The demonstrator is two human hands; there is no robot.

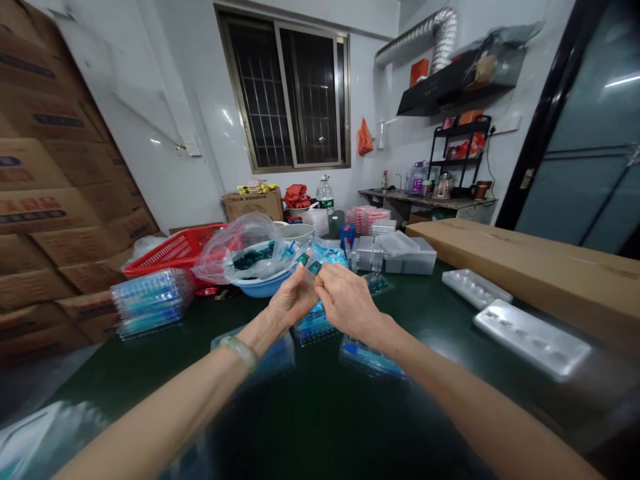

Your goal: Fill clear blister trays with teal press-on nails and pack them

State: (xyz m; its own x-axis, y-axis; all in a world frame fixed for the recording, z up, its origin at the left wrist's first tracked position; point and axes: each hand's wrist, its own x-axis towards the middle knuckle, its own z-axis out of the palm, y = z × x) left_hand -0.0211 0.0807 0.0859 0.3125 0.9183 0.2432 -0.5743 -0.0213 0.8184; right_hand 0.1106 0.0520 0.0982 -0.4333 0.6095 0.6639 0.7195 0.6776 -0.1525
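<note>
Close together above the dark green table (310, 413), my left hand (291, 295) and my right hand (349, 300) both have their fingers closed. A small dark green piece (303, 259) shows at the left fingertips. Another small green piece (315, 267) sticks out at the right thumb and fingers; whether the two are joined I cannot tell. Just beyond is a blue basin (263, 287) lined with a clear plastic bag (240, 233), holding similar dark green pieces (253, 257). Under the hands lie clear packs with blue contents (313, 327), partly hidden by my wrists.
Stacked clear blister packs (150, 300) and a red basket (173, 250) stand left. Clear plastic trays (530, 337) and a long cardboard box (525, 267) lie right. A grey box (410, 257), a blue container (347, 233) and a water bottle (325, 197) stand behind.
</note>
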